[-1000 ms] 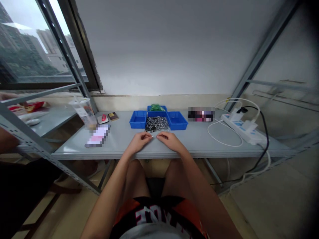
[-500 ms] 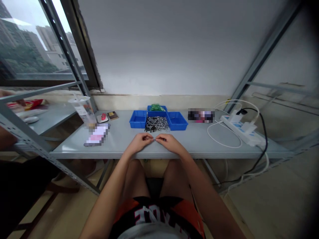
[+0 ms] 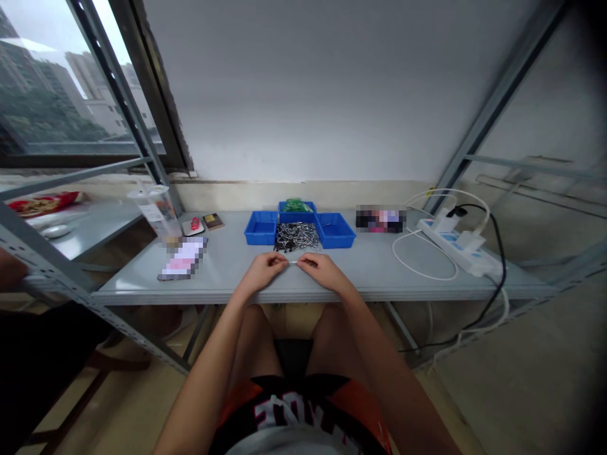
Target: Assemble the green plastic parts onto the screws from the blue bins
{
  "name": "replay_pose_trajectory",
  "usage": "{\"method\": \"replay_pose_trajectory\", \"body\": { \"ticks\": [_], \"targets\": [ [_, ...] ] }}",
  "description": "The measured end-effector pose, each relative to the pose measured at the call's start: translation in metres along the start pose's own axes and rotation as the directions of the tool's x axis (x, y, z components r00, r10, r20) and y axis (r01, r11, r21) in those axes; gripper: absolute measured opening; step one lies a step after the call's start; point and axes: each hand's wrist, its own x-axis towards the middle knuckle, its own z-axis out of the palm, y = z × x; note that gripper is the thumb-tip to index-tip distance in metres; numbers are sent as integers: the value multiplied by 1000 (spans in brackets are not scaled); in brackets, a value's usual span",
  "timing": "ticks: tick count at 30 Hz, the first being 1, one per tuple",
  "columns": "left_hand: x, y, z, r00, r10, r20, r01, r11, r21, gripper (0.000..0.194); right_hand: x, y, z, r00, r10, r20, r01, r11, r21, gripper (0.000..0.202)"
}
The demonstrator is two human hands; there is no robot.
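My left hand and my right hand meet near the front edge of the grey table, fingers pinched. Between their fingertips spans a thin silvery metal rod, gripped at both ends; its exact kind is too small to make out. Just beyond lies a heap of thin metal pieces, silvery with some dark parts. A blue tray flanks the heap on the left and another blue tray on the right. Behind it, a third blue bin holds green plastic packaging.
To the left stand a lidded plastic cup, a blurred phone, a small red item and a dark box. A power strip with looping cables lies at right, near a pixelated object. Metal posts frame both sides.
My fingertips have drawn slightly apart, and more of the rod shows between them. At far left, another person's hand has left the red snack bag. The view has shifted slightly.
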Motion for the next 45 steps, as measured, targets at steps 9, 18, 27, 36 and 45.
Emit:
{"method": "replay_pose_trajectory", "body": {
  "ticks": [9,18,27,36,45],
  "targets": [
    [1,1,0,1000,-4,-1,4,1000,21,24,0,1,0,1000,20,-11,-20,1000,24,20],
    [1,1,0,1000,-6,0,6,1000,20,26,0,3,0,999,33,-28,-33,999,18,20],
    [1,-1,1,999,-22,23,22,1000,19,26,-1,3,1,999,38,29,-40,998,55,16],
    [-3,4,-1,1000,-22,15,22,1000,-22,28,0,1,2,997,5,72,-2,999,-49,14],
    [1,-1,0,1000,6,-15,-7,1000,-26,30,0,0,1,999,32,27,-31,999,-11,15]
  ]
}}
